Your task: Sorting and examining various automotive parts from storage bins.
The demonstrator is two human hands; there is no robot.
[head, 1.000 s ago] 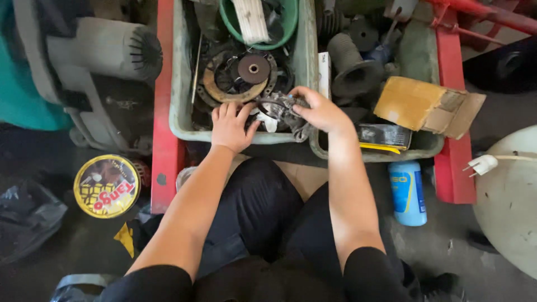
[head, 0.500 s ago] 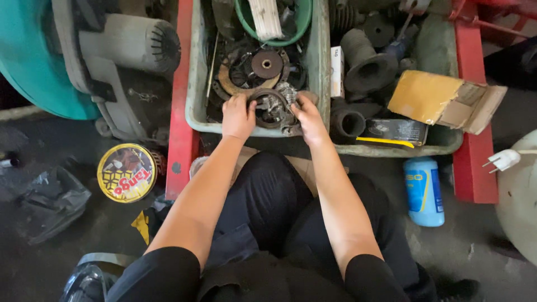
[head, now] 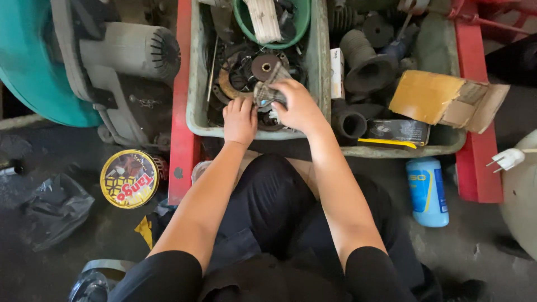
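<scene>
Both my hands are inside a dirty grey plastic crate (head: 197, 84) full of greasy metal parts. My right hand (head: 299, 106) grips a grey metal part (head: 268, 92) held just above the pile. My left hand (head: 239, 118) rests with curled fingers on the parts at the crate's near side, touching the same part's lower end. A round disc-shaped part with a rusty hub (head: 263, 68) lies right behind the hands. A green bowl (head: 273, 22) holding a pale wooden piece sits at the crate's far end.
A second grey crate (head: 442, 142) on the right holds black rubber boots and a torn cardboard box (head: 442, 99). A red frame (head: 180, 112) flanks the crates. A round yellow tin (head: 130, 179), a blue bottle (head: 428, 190), an electric motor (head: 128, 53) and a white plug (head: 506, 159) lie around.
The view has shifted, so the crates sit lower and further right in frame. My right hand has lifted the grey metal part further into the crate, and my left hand has followed it.
</scene>
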